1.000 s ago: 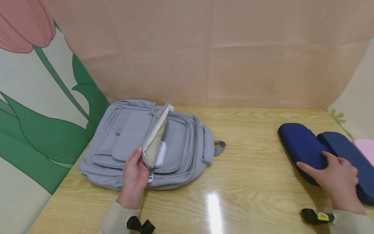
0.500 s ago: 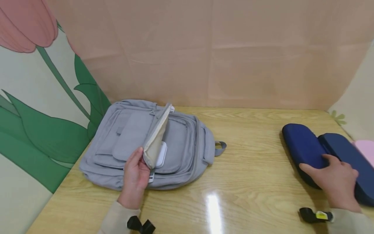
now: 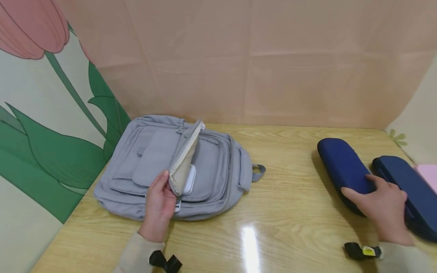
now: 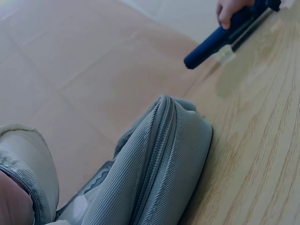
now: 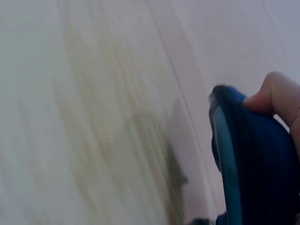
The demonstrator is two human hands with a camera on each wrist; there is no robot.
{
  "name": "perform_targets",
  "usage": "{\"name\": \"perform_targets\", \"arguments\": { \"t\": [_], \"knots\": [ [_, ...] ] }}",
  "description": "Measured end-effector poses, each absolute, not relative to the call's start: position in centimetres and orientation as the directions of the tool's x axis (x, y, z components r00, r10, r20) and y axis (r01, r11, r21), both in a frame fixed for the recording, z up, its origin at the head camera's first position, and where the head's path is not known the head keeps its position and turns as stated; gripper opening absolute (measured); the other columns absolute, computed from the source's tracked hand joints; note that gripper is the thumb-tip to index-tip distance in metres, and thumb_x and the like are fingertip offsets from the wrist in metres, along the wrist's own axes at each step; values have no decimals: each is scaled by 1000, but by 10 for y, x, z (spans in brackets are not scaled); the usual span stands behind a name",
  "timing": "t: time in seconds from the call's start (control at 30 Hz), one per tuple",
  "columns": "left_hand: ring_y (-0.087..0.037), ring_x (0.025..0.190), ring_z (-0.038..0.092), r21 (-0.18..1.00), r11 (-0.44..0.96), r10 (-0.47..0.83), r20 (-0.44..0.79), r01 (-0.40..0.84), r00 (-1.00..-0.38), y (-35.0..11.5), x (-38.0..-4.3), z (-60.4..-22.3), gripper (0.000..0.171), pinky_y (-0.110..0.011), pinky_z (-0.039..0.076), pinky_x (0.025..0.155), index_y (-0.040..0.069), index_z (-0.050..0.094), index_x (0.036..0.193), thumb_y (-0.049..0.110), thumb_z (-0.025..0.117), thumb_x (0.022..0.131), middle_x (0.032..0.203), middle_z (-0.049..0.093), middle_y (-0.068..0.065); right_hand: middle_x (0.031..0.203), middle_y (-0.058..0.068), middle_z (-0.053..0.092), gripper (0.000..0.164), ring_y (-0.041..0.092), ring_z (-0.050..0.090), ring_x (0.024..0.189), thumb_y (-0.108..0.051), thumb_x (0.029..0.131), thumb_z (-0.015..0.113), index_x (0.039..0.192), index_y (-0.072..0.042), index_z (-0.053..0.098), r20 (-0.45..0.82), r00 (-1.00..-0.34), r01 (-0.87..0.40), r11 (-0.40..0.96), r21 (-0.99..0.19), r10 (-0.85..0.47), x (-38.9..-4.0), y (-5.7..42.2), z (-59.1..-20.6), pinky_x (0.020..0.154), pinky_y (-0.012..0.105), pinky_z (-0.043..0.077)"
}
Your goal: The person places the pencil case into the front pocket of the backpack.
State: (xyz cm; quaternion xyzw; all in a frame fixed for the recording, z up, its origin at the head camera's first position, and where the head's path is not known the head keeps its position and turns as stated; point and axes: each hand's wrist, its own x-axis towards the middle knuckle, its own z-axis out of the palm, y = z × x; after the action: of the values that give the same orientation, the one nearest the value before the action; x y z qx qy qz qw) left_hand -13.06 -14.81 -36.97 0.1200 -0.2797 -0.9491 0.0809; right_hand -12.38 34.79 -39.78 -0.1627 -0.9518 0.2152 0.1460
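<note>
A grey backpack [image 3: 153, 151] lies flat on the wooden table at the left, its front pocket unzipped. My left hand [image 3: 159, 206] pinches the pocket's flap [image 3: 184, 163] at its near corner and holds it raised, the cream lining showing. A white object [image 3: 189, 180] peeks out from under the flap. At the right, my right hand [image 3: 382, 206] grips a dark blue elongated case [image 3: 345, 167] across its near end, thumb on the left side. The left wrist view shows this case [image 4: 211, 49] raised above the tabletop.
A second navy case [image 3: 409, 189] lies on the table right of my right hand. Behind it is a pink item [image 3: 428, 174] at the frame's edge. The backpack's loop handle [image 3: 258, 173] points right. A pinkish cloth [image 3: 246, 64] hangs along the table's back edge.
My right hand has lifted the blue case and moved it left, opening a gap to the second case. My left hand keeps holding the flap in place.
</note>
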Motion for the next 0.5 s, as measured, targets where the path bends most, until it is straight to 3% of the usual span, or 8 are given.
{"name": "perform_targets", "arguments": {
  "t": [0.33,0.5],
  "knots": [
    [-10,66,64,593,-798,-252,-167,108,-953,-148,-129,-364,28,-20,51,64,5,66,74,1,47,94,68,65,-3,124,40,39,79,58,29,111,-36,71,76,129,7,44,247,-957,0,848,-530,154,-135,296,-385,84,64,27],
    [-10,67,63,612,-783,-257,-152,113,-954,-148,-127,-363,26,-20,50,64,5,66,74,1,49,94,69,64,-3,123,36,41,75,54,32,109,-30,67,80,127,3,48,297,-955,-155,833,-532,12,-143,267,-378,80,62,31]
  ]
}}
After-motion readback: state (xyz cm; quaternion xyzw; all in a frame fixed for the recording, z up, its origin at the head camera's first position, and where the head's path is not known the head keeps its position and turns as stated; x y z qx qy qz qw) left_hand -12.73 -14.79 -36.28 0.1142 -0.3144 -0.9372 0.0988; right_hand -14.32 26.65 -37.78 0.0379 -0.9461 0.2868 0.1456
